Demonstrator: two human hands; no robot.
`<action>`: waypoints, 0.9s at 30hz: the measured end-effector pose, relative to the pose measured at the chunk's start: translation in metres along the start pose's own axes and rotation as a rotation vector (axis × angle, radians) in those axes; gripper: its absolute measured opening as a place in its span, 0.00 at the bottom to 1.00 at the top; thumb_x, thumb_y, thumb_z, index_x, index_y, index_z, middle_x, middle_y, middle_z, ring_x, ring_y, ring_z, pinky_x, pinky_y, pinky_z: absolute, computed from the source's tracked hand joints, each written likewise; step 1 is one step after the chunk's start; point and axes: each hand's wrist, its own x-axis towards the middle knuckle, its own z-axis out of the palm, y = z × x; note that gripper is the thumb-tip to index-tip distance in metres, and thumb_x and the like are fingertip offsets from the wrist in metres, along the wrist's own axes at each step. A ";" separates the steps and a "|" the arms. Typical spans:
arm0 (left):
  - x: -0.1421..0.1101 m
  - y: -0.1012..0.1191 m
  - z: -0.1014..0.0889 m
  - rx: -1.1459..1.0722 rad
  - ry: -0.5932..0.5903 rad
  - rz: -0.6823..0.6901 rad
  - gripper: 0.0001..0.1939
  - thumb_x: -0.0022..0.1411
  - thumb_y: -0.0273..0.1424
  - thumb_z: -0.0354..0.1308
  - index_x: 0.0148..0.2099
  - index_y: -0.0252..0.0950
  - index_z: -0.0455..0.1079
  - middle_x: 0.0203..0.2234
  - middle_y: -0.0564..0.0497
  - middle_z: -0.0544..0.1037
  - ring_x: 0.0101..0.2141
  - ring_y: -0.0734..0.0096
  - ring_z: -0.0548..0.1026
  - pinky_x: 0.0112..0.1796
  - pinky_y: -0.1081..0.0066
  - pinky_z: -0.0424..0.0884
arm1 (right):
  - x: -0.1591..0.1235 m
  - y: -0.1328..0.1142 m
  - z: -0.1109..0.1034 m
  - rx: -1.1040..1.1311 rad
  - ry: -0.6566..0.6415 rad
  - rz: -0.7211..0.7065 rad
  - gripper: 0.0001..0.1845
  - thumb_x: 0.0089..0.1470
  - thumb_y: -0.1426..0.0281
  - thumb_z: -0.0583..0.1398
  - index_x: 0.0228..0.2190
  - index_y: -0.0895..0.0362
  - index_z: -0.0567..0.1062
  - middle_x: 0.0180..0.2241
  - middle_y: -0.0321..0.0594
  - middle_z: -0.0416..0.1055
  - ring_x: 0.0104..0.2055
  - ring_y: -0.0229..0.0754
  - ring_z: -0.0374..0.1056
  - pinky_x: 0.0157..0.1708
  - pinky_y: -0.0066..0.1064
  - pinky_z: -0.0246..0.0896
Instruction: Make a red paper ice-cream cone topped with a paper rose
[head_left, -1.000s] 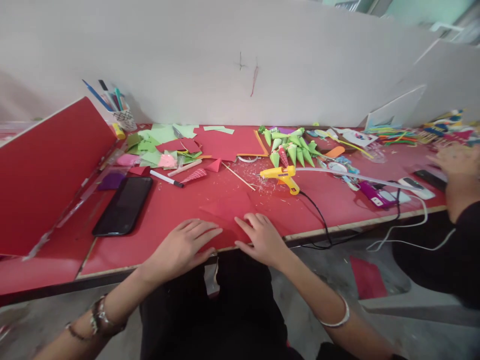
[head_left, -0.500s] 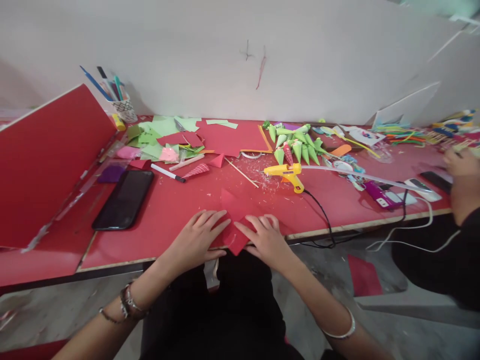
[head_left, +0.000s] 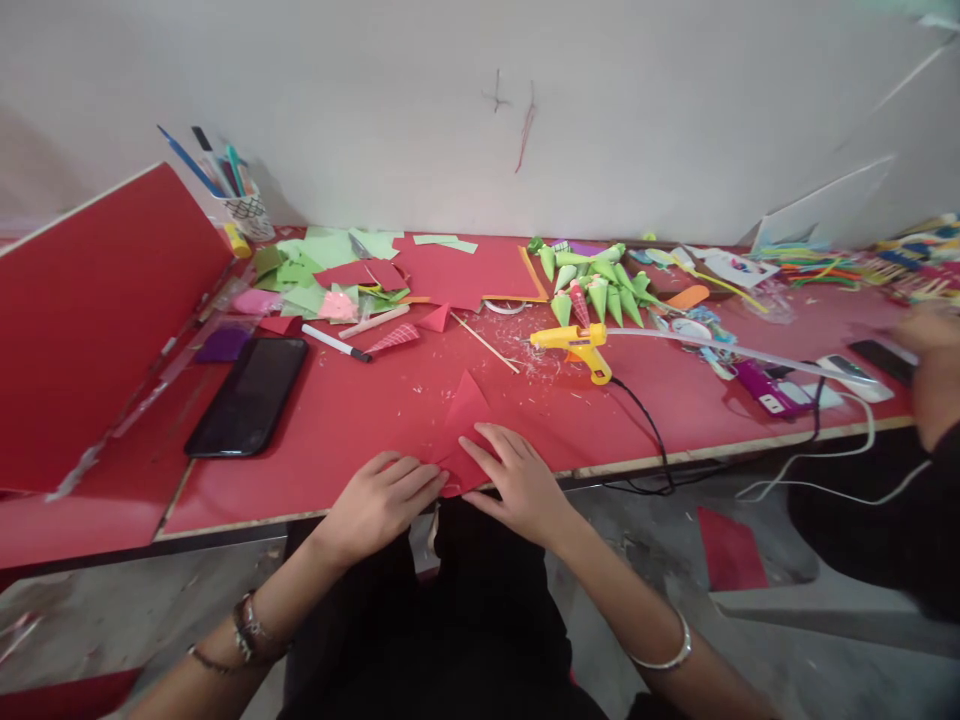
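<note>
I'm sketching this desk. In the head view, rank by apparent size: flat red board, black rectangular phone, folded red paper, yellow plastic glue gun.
1. Flat red board
2. Black rectangular phone
3. Folded red paper and yellow plastic glue gun: unsure, since the right hand partly hides the paper.

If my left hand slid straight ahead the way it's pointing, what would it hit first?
The red paper, which your left hand seems to be touching; your right hand looks next in line, though depth is hard to judge.

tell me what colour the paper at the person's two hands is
The paper is red, seen best in the head view.
</note>
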 end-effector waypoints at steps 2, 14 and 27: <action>-0.002 0.001 -0.001 -0.014 0.055 0.029 0.16 0.64 0.24 0.37 0.42 0.34 0.67 0.32 0.50 0.76 0.30 0.71 0.71 0.32 0.69 0.65 | 0.000 0.000 0.001 -0.003 -0.002 0.001 0.30 0.53 0.56 0.50 0.54 0.57 0.58 0.54 0.49 0.55 0.56 0.50 0.49 0.52 0.43 0.50; 0.009 -0.054 -0.014 0.072 0.008 -0.653 0.27 0.58 0.29 0.47 0.60 0.36 0.49 0.51 0.41 0.65 0.48 0.55 0.65 0.48 0.54 0.57 | 0.002 -0.004 -0.006 -0.016 0.002 0.004 0.27 0.52 0.57 0.51 0.51 0.57 0.63 0.49 0.48 0.61 0.49 0.49 0.55 0.47 0.41 0.54; 0.006 0.001 0.005 -0.221 -0.154 -0.297 0.13 0.59 0.31 0.51 0.47 0.39 0.65 0.38 0.50 0.73 0.37 0.65 0.69 0.38 0.65 0.64 | 0.009 -0.002 0.002 0.045 0.144 -0.200 0.13 0.56 0.71 0.51 0.38 0.57 0.73 0.33 0.40 0.71 0.34 0.40 0.61 0.37 0.33 0.56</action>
